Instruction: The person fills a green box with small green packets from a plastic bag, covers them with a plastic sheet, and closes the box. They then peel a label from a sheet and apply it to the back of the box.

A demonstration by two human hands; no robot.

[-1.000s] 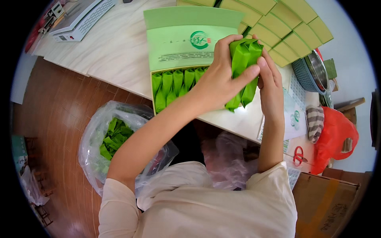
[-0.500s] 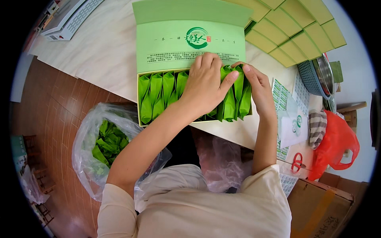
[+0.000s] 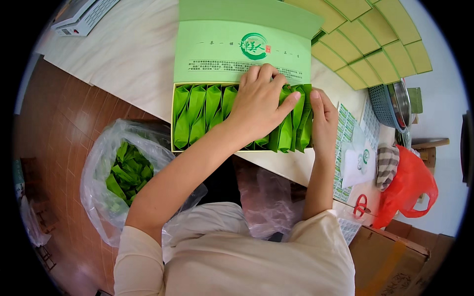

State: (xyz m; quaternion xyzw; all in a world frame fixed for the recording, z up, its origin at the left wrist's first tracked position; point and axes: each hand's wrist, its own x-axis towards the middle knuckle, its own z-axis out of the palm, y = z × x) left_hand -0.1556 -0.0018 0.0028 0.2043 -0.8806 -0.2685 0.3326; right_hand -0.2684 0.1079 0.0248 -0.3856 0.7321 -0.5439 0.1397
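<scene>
An open pale-green gift box (image 3: 197, 52) stands on the table, its lid raised at the far side. Green foil packets (image 3: 196, 116) fill it in an upright row. My left hand (image 3: 261, 101) lies across the middle of the row, fingers curled down among the packets and thumb pointing right; its fingertips are hidden. At the box's right end, my right hand (image 3: 325, 116) has its thumb and bent fingers against the edge of the last green packet (image 3: 304, 118). That packet stands slightly above its neighbours.
A clear plastic bag (image 3: 96, 182) of loose green packets sits lower left. Yellow-green boxes (image 3: 375, 29) are stacked far right. Sticker sheets (image 3: 345, 133), red scissors (image 3: 361, 206), a blue basket (image 3: 382, 101) and a red bag (image 3: 407, 185) lie right. A cardboard box (image 3: 390, 256) is near right.
My right hand has drawn back from over the packets to the box's right end, its index finger now bent. My left hand stays over the middle. The whole view has shifted slightly.
</scene>
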